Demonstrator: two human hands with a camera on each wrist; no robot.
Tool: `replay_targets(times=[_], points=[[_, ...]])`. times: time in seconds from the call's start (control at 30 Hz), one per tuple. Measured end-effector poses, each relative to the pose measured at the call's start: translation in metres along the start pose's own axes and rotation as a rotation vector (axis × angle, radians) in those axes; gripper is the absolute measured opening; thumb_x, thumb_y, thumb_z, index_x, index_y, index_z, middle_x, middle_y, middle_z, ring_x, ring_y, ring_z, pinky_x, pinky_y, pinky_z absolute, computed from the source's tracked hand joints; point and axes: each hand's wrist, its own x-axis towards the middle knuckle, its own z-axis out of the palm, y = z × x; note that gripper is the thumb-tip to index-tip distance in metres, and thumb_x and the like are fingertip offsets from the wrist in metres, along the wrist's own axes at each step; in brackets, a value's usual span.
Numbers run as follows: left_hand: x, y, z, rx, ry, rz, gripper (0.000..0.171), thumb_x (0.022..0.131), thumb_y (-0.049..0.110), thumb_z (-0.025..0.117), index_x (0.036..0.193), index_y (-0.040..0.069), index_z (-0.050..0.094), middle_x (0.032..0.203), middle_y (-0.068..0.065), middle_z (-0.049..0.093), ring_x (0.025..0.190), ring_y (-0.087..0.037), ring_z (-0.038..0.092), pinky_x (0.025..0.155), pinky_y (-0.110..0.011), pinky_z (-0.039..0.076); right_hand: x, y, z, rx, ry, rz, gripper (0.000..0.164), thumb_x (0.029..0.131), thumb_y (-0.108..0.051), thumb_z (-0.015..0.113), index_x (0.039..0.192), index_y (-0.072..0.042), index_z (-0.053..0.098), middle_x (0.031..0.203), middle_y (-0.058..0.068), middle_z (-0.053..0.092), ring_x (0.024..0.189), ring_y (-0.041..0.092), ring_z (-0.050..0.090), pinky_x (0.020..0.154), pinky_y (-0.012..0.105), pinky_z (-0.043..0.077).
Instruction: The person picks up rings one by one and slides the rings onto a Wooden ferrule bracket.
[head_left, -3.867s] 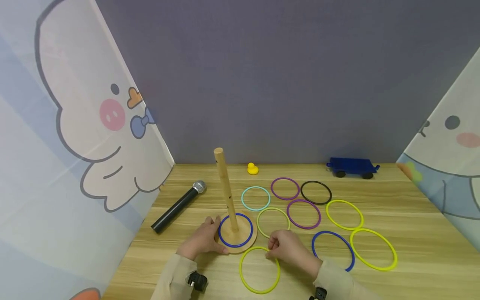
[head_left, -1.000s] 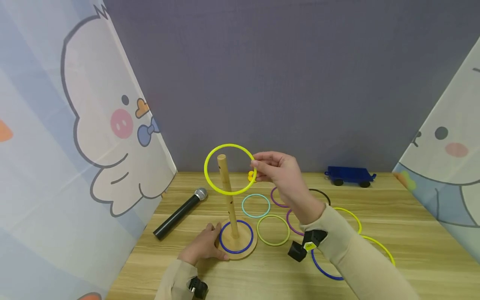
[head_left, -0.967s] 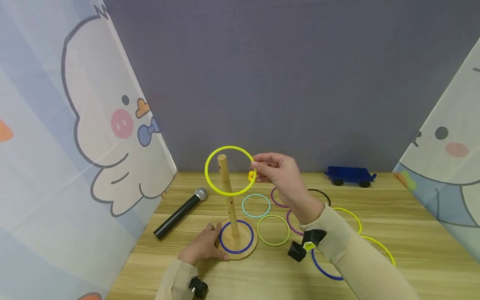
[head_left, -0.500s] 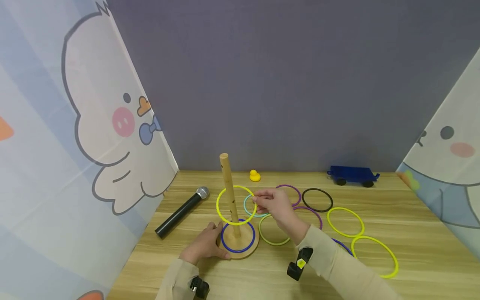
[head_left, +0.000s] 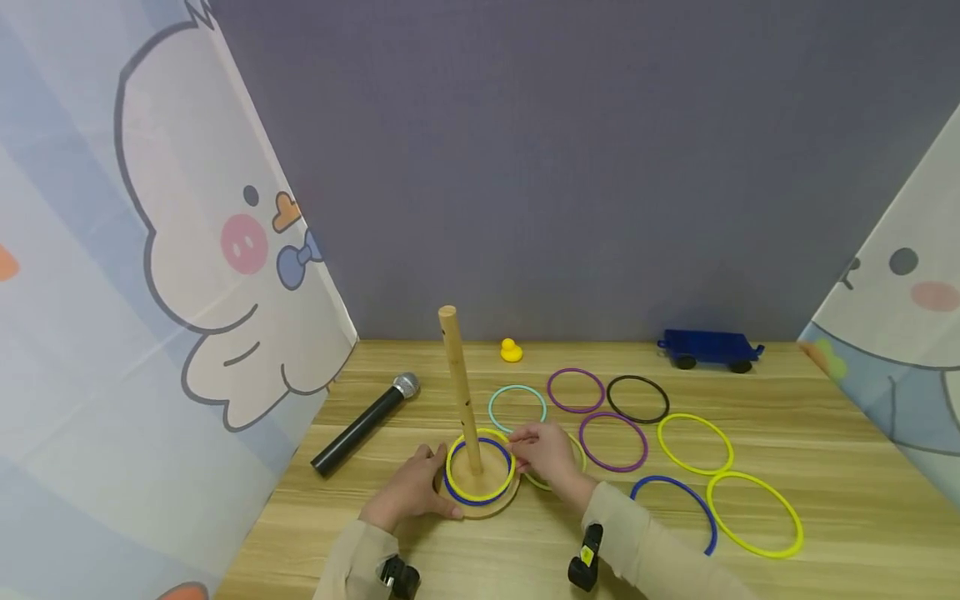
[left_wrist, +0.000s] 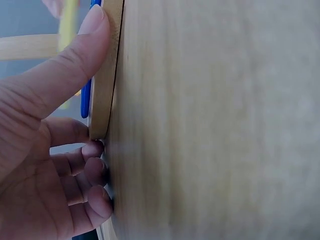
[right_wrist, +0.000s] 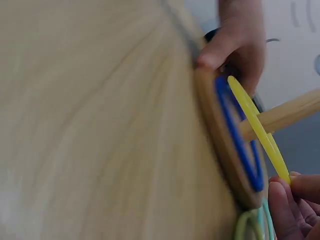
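Note:
A wooden peg [head_left: 459,375] rises from a round wooden base [head_left: 480,510] on the table. My left hand [head_left: 412,490] grips the base's left edge, thumb in front and fingers behind; the left wrist view shows the thumb [left_wrist: 75,65] over the rim. My right hand [head_left: 551,458] pinches a yellow ring [head_left: 448,471] by its right side. The peg passes through this ring, which is low, just above a blue ring [head_left: 472,502] lying on the base. In the right wrist view the yellow ring [right_wrist: 260,131] is tilted, with a small gap to the blue one.
Right of the base lie a light green ring [head_left: 583,454], a turquoise ring [head_left: 517,387], purple rings [head_left: 575,369], a black ring [head_left: 637,377], yellow rings [head_left: 693,415] and another blue ring [head_left: 675,481]. A microphone [head_left: 360,431] lies left; a rubber duck [head_left: 512,351] and blue toy wagon [head_left: 708,347] stand behind.
My right hand picked the yellow ring off the table, raised it over the peg's top, then lowered it along the peg to the base. My left hand has stayed on the base.

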Motion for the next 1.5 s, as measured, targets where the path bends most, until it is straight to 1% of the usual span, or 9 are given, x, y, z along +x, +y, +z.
replay_targets(times=[0.17,0.3,0.5,0.63,0.8,0.93,1.13,1.3,1.5], points=[[0.002,0.001,0.004,0.003,0.017,0.032,0.116,0.058,0.042,0.093,0.143,-0.013,0.036,0.103,-0.012,0.048,0.091,-0.024,0.049,0.087,-0.048,0.044,-0.002,0.008,0.002,-0.099,0.031,-0.053,0.005,0.083,0.0,0.073,0.083,0.004,0.07,0.065,0.01,0.065,0.051,0.015,0.059,0.051,0.031,0.054],[0.003,0.002,0.006,0.018,0.023,0.044,0.116,0.058,0.043,0.093,0.143,-0.013,0.037,0.103,-0.013,0.048,0.091,-0.025,0.049,0.086,-0.048,0.044,-0.006,0.009,0.0,-0.22,0.058,-0.101,0.012,0.082,-0.004,0.076,0.075,-0.001,0.067,0.056,0.006,0.061,0.047,0.015,0.057,0.047,0.028,0.05],[0.005,0.004,0.007,0.0,0.012,0.036,0.116,0.059,0.043,0.092,0.144,-0.013,0.036,0.105,-0.014,0.047,0.094,-0.025,0.047,0.087,-0.048,0.043,-0.014,0.004,-0.017,-0.292,0.082,-0.142,0.01,0.084,-0.006,0.075,0.076,-0.005,0.069,0.059,0.006,0.063,0.048,0.017,0.059,0.044,0.025,0.047],[0.006,0.003,0.006,-0.007,0.016,0.031,0.117,0.059,0.042,0.093,0.144,-0.013,0.035,0.103,-0.011,0.046,0.089,-0.023,0.046,0.084,-0.045,0.043,-0.021,-0.004,-0.041,-0.314,0.106,-0.148,0.008,0.084,-0.007,0.074,0.077,-0.007,0.071,0.063,0.009,0.064,0.051,0.02,0.06,0.045,0.027,0.048],[0.006,0.001,0.003,-0.013,0.018,0.032,0.118,0.058,0.042,0.093,0.144,-0.013,0.034,0.1,-0.01,0.046,0.086,-0.021,0.044,0.08,-0.042,0.043,-0.034,-0.011,-0.076,-0.292,0.127,-0.08,0.005,0.085,-0.008,0.074,0.081,-0.006,0.071,0.069,0.011,0.065,0.058,0.024,0.063,0.053,0.033,0.054],[0.004,0.0,0.001,-0.011,0.02,0.032,0.118,0.058,0.042,0.093,0.144,-0.013,0.035,0.1,-0.011,0.046,0.087,-0.022,0.045,0.082,-0.044,0.044,-0.048,-0.011,-0.105,-0.314,0.147,-0.051,0.006,0.087,-0.009,0.073,0.083,-0.004,0.071,0.07,0.011,0.065,0.06,0.024,0.063,0.054,0.031,0.053],[0.001,-0.003,0.0,-0.005,0.02,0.012,0.117,0.058,0.043,0.093,0.144,-0.012,0.036,0.1,-0.01,0.046,0.088,-0.022,0.046,0.082,-0.045,0.044,-0.074,-0.004,-0.151,-0.433,0.187,-0.063,0.008,0.087,-0.013,0.073,0.088,-0.004,0.072,0.07,0.007,0.063,0.056,0.016,0.057,0.049,0.026,0.047],[-0.001,-0.005,0.0,-0.01,0.015,0.002,0.118,0.058,0.045,0.092,0.144,-0.012,0.035,0.101,-0.009,0.045,0.09,-0.022,0.045,0.084,-0.045,0.043,-0.096,0.012,-0.192,-0.603,0.238,-0.082,0.007,0.086,-0.014,0.075,0.085,-0.007,0.073,0.069,0.002,0.063,0.055,0.008,0.052,0.051,0.026,0.044],[-0.001,-0.004,0.0,-0.017,0.011,0.002,0.119,0.057,0.045,0.093,0.144,-0.012,0.035,0.102,-0.01,0.046,0.091,-0.023,0.046,0.086,-0.046,0.043,-0.123,0.032,-0.235,-0.69,0.258,0.002,0.006,0.087,-0.011,0.071,0.088,-0.005,0.071,0.08,0.002,0.067,0.065,0.007,0.056,0.057,0.026,0.047]])
